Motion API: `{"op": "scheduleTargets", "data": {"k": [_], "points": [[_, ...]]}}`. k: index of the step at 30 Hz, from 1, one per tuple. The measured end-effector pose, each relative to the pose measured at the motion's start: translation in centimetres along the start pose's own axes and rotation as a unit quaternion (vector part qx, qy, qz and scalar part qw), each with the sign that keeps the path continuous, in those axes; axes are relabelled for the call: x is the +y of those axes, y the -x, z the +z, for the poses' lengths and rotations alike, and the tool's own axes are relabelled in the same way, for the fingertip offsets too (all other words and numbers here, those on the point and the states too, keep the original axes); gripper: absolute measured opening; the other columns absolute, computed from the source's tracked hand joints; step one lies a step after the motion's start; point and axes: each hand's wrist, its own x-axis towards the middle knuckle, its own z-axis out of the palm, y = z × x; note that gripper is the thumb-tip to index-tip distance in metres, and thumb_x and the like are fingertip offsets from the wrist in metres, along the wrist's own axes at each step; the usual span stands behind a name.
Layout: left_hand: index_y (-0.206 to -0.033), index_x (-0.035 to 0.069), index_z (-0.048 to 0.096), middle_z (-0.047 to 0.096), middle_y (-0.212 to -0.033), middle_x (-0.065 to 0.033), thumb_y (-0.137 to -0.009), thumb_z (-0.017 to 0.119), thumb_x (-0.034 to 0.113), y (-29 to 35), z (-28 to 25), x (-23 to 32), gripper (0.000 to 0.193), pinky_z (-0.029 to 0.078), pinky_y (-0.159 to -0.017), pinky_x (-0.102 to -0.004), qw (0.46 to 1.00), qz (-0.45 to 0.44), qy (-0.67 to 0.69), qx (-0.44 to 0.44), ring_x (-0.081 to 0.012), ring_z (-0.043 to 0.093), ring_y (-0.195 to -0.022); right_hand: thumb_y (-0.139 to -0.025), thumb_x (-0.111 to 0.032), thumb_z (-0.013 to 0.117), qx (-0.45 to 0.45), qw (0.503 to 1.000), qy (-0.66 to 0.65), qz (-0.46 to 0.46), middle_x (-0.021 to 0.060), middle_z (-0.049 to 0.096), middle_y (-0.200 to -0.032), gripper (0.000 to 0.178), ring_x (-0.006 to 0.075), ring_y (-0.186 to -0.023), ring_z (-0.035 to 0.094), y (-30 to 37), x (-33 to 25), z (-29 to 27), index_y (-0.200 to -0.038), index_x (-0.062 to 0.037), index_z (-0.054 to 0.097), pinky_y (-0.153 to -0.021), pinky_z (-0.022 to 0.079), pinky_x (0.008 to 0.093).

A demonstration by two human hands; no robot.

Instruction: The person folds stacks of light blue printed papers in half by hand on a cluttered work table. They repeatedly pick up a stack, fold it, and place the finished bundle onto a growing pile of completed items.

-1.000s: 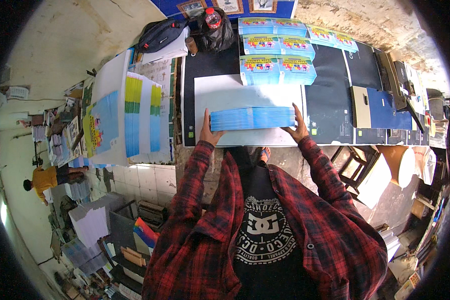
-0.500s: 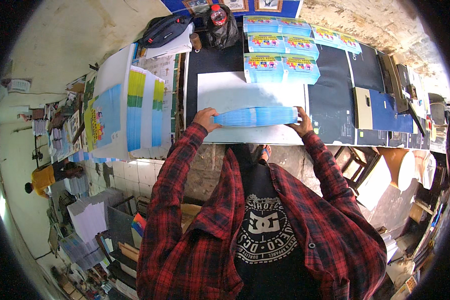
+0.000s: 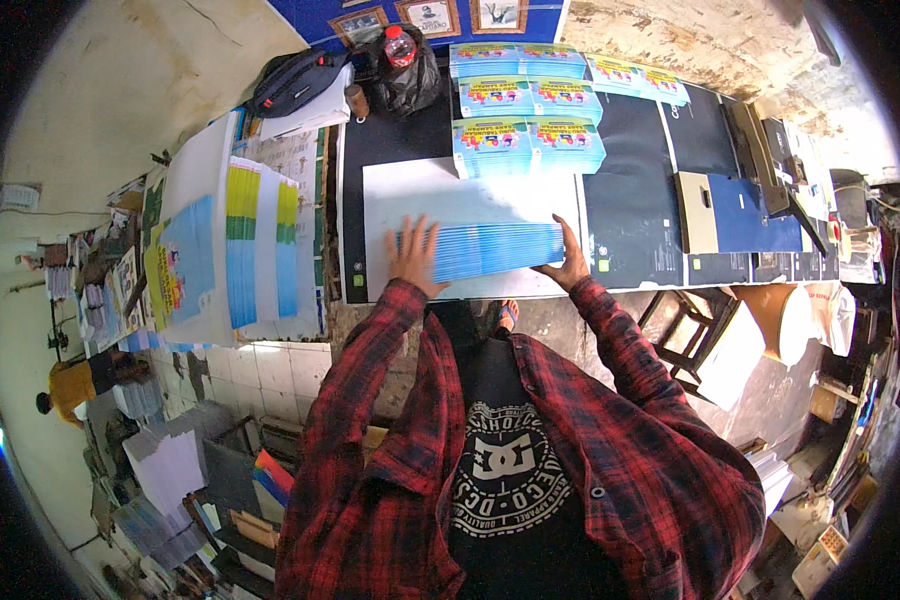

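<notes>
A stack of thin blue booklets [image 3: 498, 250] stands edge-up on a white board [image 3: 410, 190] at the table's near edge, its right end a little higher in view than its left. At the left end, my left hand [image 3: 413, 258] is open, its slightly blurred fingers spread and pointing away from me. My right hand [image 3: 570, 258] grips the right end, with the thumb on the near side and the fingers along the end. Just beyond the board sit neat piles of booklets [image 3: 528, 150] with colourful covers.
Fanned booklets [image 3: 257, 245] lie on the left part of the table. A black waist bag [image 3: 295, 85] and a red-capped bottle [image 3: 399, 48] in a black plastic bag stand at the back. Flat boxes [image 3: 735, 215] lie right. A person in yellow [image 3: 70, 388] is far left.
My left hand has let its fingers spread off the stack's left end. The stack has gone from a bowed, fanned shape to a straighter, taller block, while my right hand stays at its right end.
</notes>
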Motion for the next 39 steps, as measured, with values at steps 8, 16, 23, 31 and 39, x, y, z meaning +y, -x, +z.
{"op": "scheduleTargets", "data": {"k": [8, 16, 23, 31, 39], "points": [[-0.131, 0.006, 0.035, 0.038, -0.128, -0.0177, -0.063, 0.077, 0.043, -3.6, 3.5, 2.7, 0.088, 0.026, -0.102, -0.0505, 0.998, 0.049, 0.037, 0.026, -0.0333, 0.036, -0.121, -0.078, -0.034, 0.074, 0.034, 0.87, -0.484, 0.086, 0.0201, 0.027, -0.147, 0.097, 0.0331, -0.135, 0.03, -6.0, -6.4, -4.8, -0.146, -0.0029, 0.012, -0.108, 0.028, 0.0487], [-0.115, 0.013, 0.053, 0.056, -0.11, -0.0049, -0.066, 0.069, 0.019, -1.9, 5.1, 2.8, 0.053, 0.036, -0.089, -0.0432, 0.995, 0.084, 0.013, 0.053, -0.0238, 0.05, -0.105, -0.074, -0.035, 0.071, 0.238, 0.645, -0.608, 0.397, 0.0212, 0.027, -0.146, 0.083, 0.0314, -0.135, 0.028, -19.1, -6.1, 3.8, -0.142, -0.0104, 0.03, -0.107, 0.027, 0.0468], [-0.118, 0.012, 0.05, 0.053, -0.113, -0.0044, -0.062, 0.068, 0.012, 2.2, 5.4, 3.8, 0.059, 0.033, -0.093, -0.0452, 0.996, 0.055, 0.035, 0.054, -0.0241, 0.047, -0.108, -0.07, -0.039, 0.073, 0.293, 0.623, -0.564, 0.457, 0.0209, 0.035, -0.139, 0.085, 0.0322, -0.128, 0.035, -20.9, -5.4, 4.9, -0.138, -0.0064, 0.034, -0.103, 0.026, 0.0498], [-0.117, 0.011, 0.049, 0.054, -0.112, -0.006, -0.063, 0.07, 0.013, 1.3, 6.0, 3.6, 0.057, 0.032, -0.093, -0.0456, 0.994, 0.069, 0.038, 0.082, -0.0262, 0.047, -0.107, -0.052, -0.058, 0.081, 0.356, 0.644, -0.51, 0.445, 0.0137, 0.058, -0.096, 0.094, 0.0257, -0.076, 0.055, -22.9, -3.8, 5.2, -0.111, 0.0091, 0.052, -0.064, 0.048, 0.0402], [-0.112, 0.013, 0.05, 0.054, -0.11, -0.0046, -0.065, 0.067, 0.009, 0.6, 4.6, 4.3, 0.05, 0.033, -0.092, -0.0454, 0.992, 0.083, 0.057, 0.073, -0.024, 0.049, -0.105, -0.075, -0.031, 0.073, 0.335, 0.663, -0.488, 0.458, 0.0167, 0.061, -0.104, 0.062, 0.0335, -0.085, 0.062, -25.9, 2.6, 3.5, -0.12, 0.003, 0.046, -0.064, 0.053, 0.0482]]}}
